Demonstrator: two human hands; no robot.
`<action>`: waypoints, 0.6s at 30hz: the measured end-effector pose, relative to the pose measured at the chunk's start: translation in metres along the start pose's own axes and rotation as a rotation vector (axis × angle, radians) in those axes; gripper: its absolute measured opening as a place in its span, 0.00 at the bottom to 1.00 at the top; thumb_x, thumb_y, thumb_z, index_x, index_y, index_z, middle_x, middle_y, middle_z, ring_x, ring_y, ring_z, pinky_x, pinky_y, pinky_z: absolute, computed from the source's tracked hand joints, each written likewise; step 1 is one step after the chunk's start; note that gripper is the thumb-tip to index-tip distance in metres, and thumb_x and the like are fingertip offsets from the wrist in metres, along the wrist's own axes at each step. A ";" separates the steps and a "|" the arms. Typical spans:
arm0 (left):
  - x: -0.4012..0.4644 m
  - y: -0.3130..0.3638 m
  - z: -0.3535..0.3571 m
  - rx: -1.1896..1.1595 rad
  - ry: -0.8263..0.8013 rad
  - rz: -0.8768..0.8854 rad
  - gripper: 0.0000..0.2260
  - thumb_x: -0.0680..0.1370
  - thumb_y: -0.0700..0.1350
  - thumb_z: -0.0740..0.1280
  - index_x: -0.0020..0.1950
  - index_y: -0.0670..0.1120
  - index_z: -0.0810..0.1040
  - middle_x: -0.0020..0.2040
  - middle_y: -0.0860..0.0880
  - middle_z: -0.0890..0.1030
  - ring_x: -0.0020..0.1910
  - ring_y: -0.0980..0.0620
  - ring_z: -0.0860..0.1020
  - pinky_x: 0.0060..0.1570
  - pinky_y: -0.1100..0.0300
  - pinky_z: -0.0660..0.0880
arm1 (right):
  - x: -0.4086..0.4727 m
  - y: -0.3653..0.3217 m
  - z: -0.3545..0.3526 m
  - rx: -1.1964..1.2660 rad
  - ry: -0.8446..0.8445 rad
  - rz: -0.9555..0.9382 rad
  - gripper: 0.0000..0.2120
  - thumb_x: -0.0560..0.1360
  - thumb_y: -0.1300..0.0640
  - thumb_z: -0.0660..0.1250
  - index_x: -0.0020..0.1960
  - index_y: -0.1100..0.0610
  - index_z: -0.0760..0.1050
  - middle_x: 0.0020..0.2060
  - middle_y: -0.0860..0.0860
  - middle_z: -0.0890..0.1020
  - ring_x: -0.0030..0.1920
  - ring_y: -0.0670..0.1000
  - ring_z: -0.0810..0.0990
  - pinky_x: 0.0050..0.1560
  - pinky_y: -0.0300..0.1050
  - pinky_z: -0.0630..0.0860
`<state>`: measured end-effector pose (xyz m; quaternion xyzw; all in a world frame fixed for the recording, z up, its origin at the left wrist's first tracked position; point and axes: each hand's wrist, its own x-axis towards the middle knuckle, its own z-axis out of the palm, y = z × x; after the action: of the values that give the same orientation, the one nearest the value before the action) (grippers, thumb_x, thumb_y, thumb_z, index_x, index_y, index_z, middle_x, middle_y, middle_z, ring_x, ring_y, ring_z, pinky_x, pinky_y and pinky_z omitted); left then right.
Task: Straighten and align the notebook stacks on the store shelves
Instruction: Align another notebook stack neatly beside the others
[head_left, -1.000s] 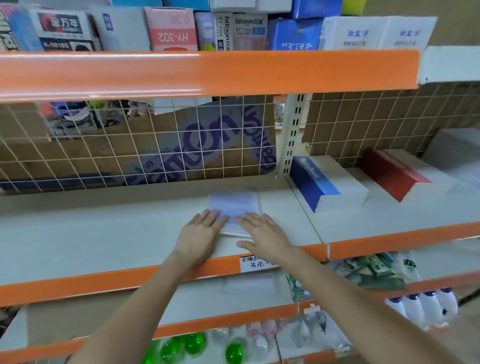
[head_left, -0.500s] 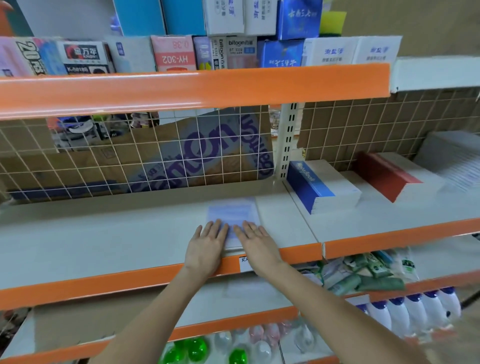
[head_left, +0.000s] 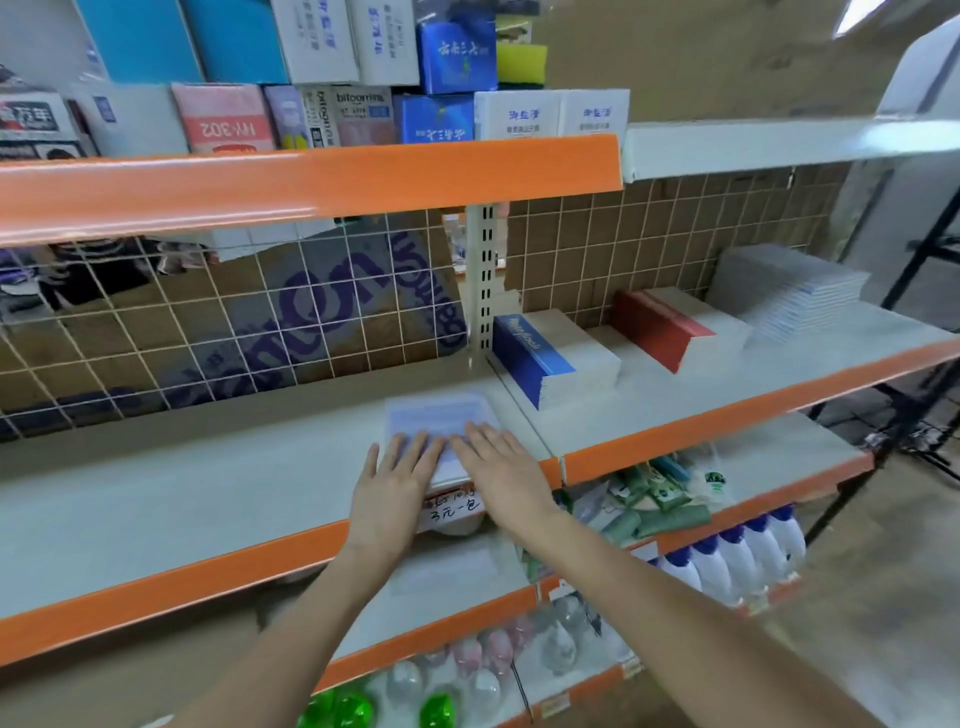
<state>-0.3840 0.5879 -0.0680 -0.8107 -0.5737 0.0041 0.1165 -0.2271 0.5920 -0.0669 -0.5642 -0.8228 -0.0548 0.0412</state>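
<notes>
step: squaring pad (head_left: 441, 415) | where: shelf (head_left: 156, 499) front edge, near its right end | left hand (head_left: 392, 488) flat, fingers straight on pad, gripping nothing | right hand (head_left: 501, 467) same | tip: press evenly with both, slide until pad parallels the front edge

Orange-edged grey shelf (head_left: 156, 519) carries a pale blue lined notebook (head_left: 441, 415), a blue-covered stack (head_left: 530, 358), a red-covered stack (head_left: 660, 332) and a white, blue-edged stack (head_left: 789, 291) before white grid mesh (head_left: 208, 332).
</notes>
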 end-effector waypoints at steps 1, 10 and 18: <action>0.005 0.006 -0.008 0.005 0.027 0.011 0.32 0.80 0.44 0.58 0.77 0.50 0.41 0.78 0.53 0.48 0.76 0.50 0.49 0.73 0.52 0.46 | -0.003 0.008 -0.007 0.003 0.022 0.012 0.31 0.79 0.66 0.53 0.78 0.57 0.44 0.77 0.56 0.48 0.77 0.54 0.48 0.75 0.49 0.43; 0.068 0.106 -0.102 -0.065 0.494 0.184 0.20 0.75 0.32 0.58 0.66 0.38 0.73 0.63 0.39 0.76 0.63 0.35 0.73 0.61 0.39 0.68 | -0.036 0.139 -0.073 -0.073 0.306 0.092 0.26 0.81 0.62 0.48 0.78 0.56 0.45 0.77 0.55 0.49 0.77 0.53 0.48 0.73 0.47 0.43; 0.148 0.274 -0.134 -0.105 0.506 0.248 0.23 0.81 0.37 0.55 0.76 0.44 0.57 0.75 0.45 0.62 0.75 0.44 0.55 0.72 0.45 0.48 | -0.113 0.310 -0.094 -0.172 0.323 0.199 0.25 0.82 0.61 0.49 0.78 0.56 0.48 0.77 0.56 0.54 0.76 0.54 0.52 0.73 0.47 0.45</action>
<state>-0.0596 0.6149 0.0277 -0.8549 -0.4223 -0.2138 0.2126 0.1031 0.5856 0.0254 -0.6279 -0.7380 -0.2104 0.1295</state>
